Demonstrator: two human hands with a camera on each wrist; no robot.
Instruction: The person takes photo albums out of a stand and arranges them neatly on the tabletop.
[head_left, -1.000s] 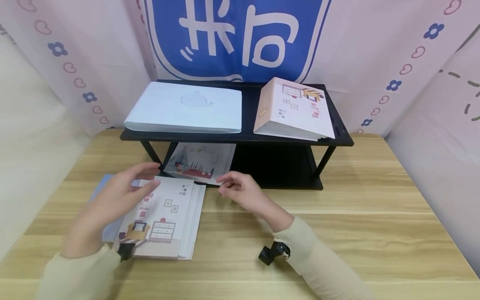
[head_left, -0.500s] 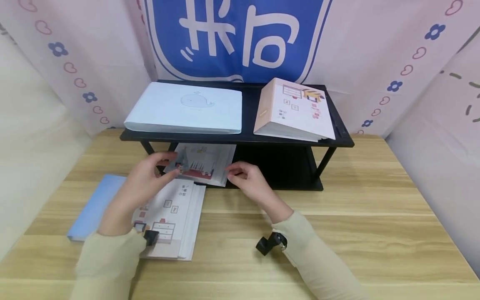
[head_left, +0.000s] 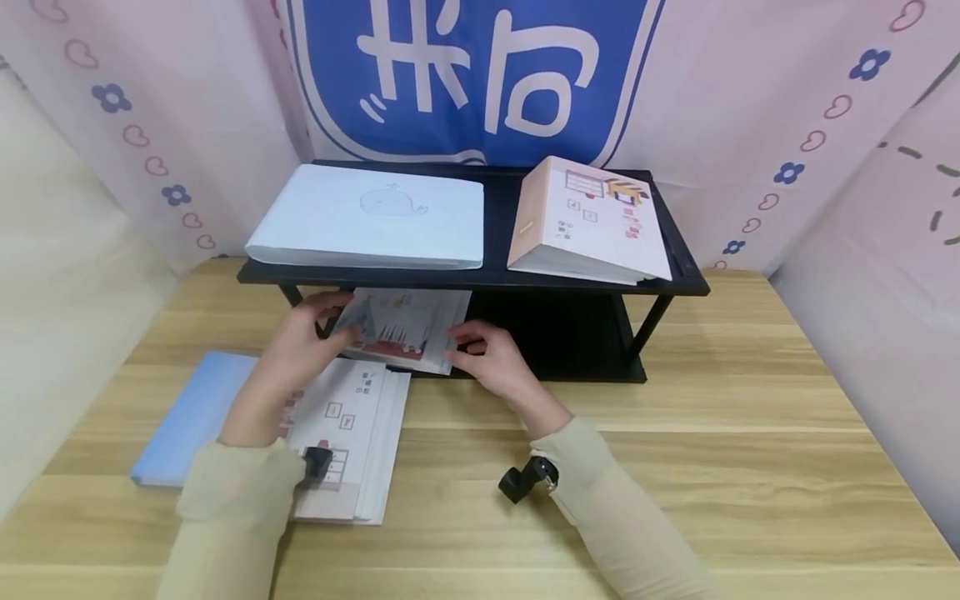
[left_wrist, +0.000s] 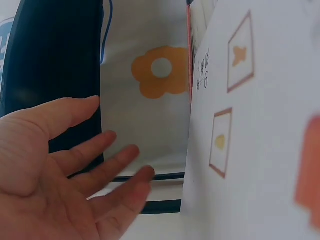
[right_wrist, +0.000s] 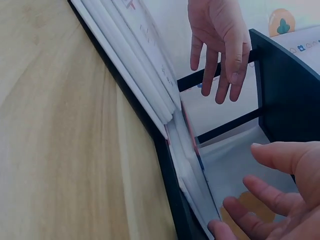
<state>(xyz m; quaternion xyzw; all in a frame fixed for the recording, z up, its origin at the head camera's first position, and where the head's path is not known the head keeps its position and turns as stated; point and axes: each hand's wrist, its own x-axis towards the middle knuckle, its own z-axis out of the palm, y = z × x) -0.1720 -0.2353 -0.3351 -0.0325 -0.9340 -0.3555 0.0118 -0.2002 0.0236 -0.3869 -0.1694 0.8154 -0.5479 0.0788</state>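
Note:
An illustrated album (head_left: 397, 333) lies flat on the lower level of the black rack, its near edge by the rack's front. My left hand (head_left: 296, 346) is at the album's left side with fingers spread, thumb over the cover. In the left wrist view the left hand (left_wrist: 75, 170) shows fingers apart, nothing gripped. At the right edge is my right hand (head_left: 491, 358), fingers loosely bent. The right wrist view shows the right hand (right_wrist: 285, 200) with fingers apart, the lowest fingertip at the page edges; whether it touches is unclear.
Another illustrated album (head_left: 356, 417) lies on the table before the rack, partly over a blue album (head_left: 197, 417), beneath my left forearm. The rack's top (head_left: 498, 217) carries a whale-print album (head_left: 390, 218) and a pink-spined album (head_left: 592, 225). Posts (head_left: 651, 325) support the top.
My left hand has moved forward and right, from above the table's album to the left side of the album in the rack. My right hand has shifted slightly forward along its right edge.

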